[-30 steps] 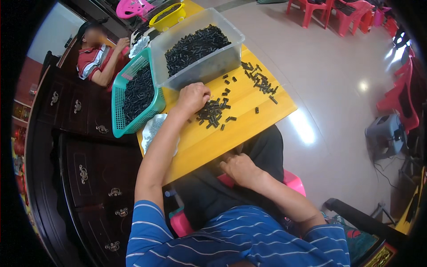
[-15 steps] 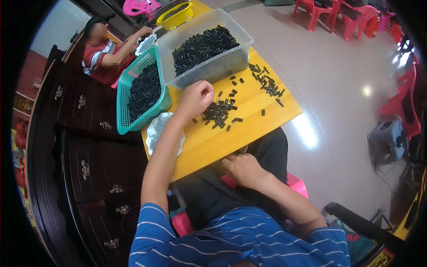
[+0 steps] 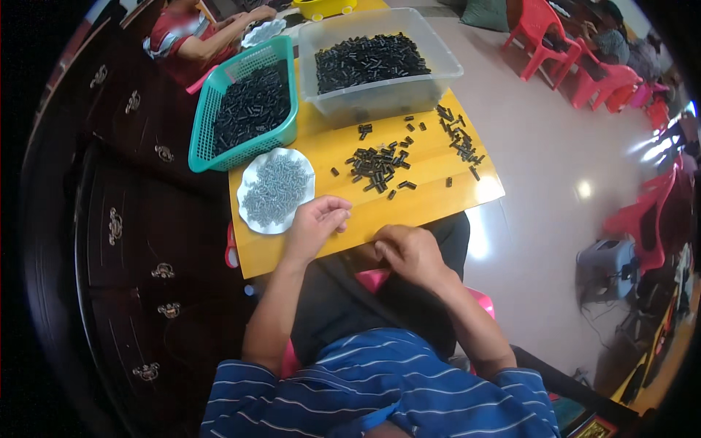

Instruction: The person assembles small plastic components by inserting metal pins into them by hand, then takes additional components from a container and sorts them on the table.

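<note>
The step seems to be fine handwork with small parts; the next move would call for a light fingertip pinch; taking the pile (image 3: pixel 377 166) as clock centre, the basket (image 3: pixel 252 150) is at ten o'clock; the plate (image 3: pixel 298 158), half past eight, full of tiny silvery bits (image 3: pixel 274 188); left hand (image 3: pixel 319 223), half past seven, by the plate, fingers loosely curled, grip unclear; the pile, short glossy black cylinders, jumbled on the table (image 3: pixel 438 204); right hand (image 3: pixel 412 252), five o'clock, at its near edge, fingers bent, hold hidden.
</note>
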The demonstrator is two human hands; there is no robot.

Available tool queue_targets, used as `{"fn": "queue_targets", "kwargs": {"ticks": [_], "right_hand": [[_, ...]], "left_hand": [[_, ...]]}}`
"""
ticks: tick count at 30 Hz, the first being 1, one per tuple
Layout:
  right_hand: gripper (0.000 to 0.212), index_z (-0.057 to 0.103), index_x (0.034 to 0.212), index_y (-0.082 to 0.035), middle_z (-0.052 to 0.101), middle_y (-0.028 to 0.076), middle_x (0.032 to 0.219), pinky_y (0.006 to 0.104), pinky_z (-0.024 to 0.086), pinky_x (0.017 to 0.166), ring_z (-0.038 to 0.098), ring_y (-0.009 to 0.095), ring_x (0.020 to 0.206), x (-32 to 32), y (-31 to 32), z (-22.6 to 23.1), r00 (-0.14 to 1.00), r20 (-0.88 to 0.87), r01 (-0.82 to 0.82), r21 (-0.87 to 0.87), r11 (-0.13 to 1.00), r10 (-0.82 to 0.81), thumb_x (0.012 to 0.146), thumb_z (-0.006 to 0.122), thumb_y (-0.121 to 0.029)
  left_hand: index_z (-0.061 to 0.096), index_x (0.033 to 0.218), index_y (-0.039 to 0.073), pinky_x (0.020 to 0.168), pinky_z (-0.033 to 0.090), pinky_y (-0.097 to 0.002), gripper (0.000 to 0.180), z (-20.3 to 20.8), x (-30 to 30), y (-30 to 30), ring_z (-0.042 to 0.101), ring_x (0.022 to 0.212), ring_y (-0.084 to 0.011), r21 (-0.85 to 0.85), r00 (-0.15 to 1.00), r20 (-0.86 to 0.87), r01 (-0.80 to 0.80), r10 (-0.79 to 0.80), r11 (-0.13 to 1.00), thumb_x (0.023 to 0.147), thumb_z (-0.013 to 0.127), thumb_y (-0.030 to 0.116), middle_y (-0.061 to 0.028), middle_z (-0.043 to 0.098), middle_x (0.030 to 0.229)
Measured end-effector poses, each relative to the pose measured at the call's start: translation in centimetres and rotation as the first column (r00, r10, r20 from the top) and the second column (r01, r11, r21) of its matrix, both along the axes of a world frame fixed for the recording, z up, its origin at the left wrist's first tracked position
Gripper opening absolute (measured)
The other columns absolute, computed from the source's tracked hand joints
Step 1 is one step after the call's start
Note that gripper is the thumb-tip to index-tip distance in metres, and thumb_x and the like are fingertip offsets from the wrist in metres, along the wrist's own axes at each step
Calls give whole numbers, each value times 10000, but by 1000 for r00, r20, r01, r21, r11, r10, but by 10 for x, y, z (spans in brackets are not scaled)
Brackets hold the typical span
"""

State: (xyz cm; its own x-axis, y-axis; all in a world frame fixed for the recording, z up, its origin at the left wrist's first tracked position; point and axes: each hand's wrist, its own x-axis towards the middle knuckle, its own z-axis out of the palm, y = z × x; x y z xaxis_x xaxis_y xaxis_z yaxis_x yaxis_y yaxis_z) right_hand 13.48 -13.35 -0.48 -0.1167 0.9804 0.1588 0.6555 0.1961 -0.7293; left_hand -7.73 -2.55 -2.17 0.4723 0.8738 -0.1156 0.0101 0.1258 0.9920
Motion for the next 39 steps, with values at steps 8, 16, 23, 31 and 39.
{"fn": "queue_targets", "kwargs": {"ticks": [8,16,23,31,39], "right_hand": [[149,694,978,-49,693,158,885,385,537,685,678,320,757,8,29,-9,958,-97,272,23,962,-268,887,674,-165],[141,659,984,-95,657,142,866,461,535,696,671,357,761,13,59,-21,862,239,378,281,882,-446,870,640,-177],[72,623,779,-109,609,120,761,426,537,583,660,310,677,8,64,-41,894,286,234,358,904,-345,800,644,-175],[147,575,940,-66,610,121,810,402,561,618,683,300,745,17,61,-45,862,405,176,324,930,-304,854,618,-178],[169,545,949,-27,634,185,821,410,530,639,671,331,747,-1,49,-27,967,-72,254,226,940,-244,954,584,-192]], "left_hand": [[641,967,11,671,487,-218,81,0,-12,6,582,704,-70,-32,991,129,-27,31,999,924,661,78,-13,639,838],[631,933,30,605,467,-222,62,4,3,8,566,665,-73,14,997,82,-8,7,1000,924,652,87,2,606,780],[621,916,32,584,442,-216,22,0,-12,4,540,637,-74,-21,991,89,-100,101,995,911,629,52,10,576,758],[620,951,50,553,480,-212,60,-9,-3,7,553,590,-61,-41,988,138,-66,71,997,903,654,37,11,596,761],[624,952,34,585,493,-210,56,1,1,0,551,613,-59,-34,990,110,-90,93,995,901,646,24,0,599,800]]}}
